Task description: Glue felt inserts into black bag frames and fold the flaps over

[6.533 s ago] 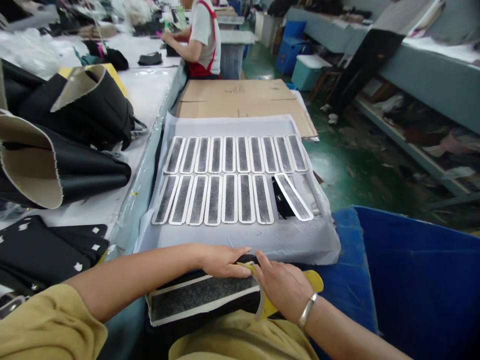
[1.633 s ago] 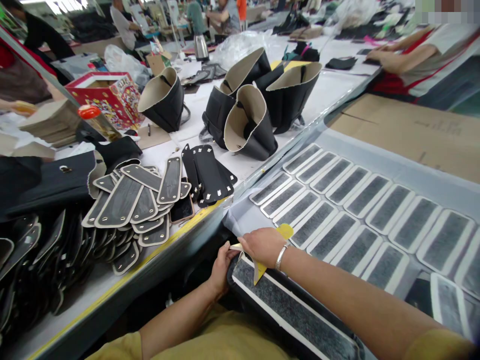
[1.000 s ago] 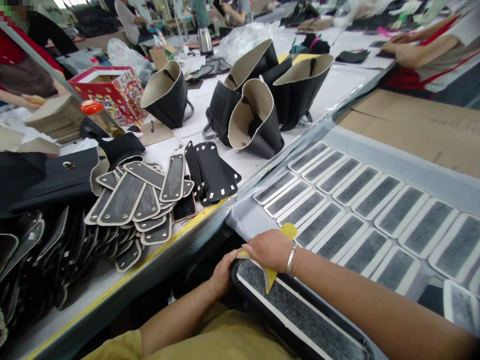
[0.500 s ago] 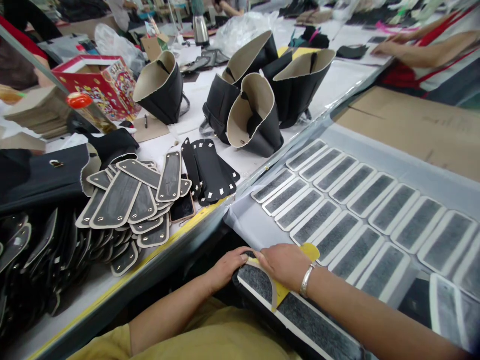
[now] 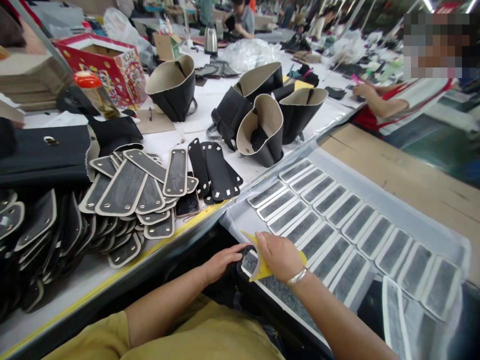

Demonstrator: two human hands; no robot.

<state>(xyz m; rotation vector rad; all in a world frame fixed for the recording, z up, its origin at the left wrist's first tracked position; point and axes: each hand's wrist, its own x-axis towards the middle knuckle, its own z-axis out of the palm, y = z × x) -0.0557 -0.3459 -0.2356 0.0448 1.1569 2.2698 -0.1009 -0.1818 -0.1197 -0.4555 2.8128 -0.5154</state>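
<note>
My right hand (image 5: pixel 279 256) is closed on a yellow sheet (image 5: pixel 262 267) with a curved, pale edge. The sheet stands over a long panel (image 5: pixel 287 295) with a speckled grey face and pale border, which lies on something black near my lap. My left hand (image 5: pixel 225 262) has its fingers stretched out, their tips at the dark rounded end (image 5: pixel 245 255) of that panel. To the right, rows of similar grey panels (image 5: pixel 341 206) with pale borders lie on a light grey sheet (image 5: pixel 258 182). My right forearm hides part of the long panel.
On the white table at left lie black pieces with pale edges (image 5: pixel 122 192) and a dark stack (image 5: pixel 63 235). Behind them stand black bag bodies (image 5: pixel 262 125), a red box (image 5: pixel 101 65) and an orange-lidded jar (image 5: pixel 93 92). Cardboard (image 5: pixel 397 165) and a co-worker (image 5: pixel 397 105) are at right.
My right hand has moved slightly left and up with the yellow sheet, which is now tilted more upright near the panel's end. My left fingers have straightened. The view has tipped upward.
</note>
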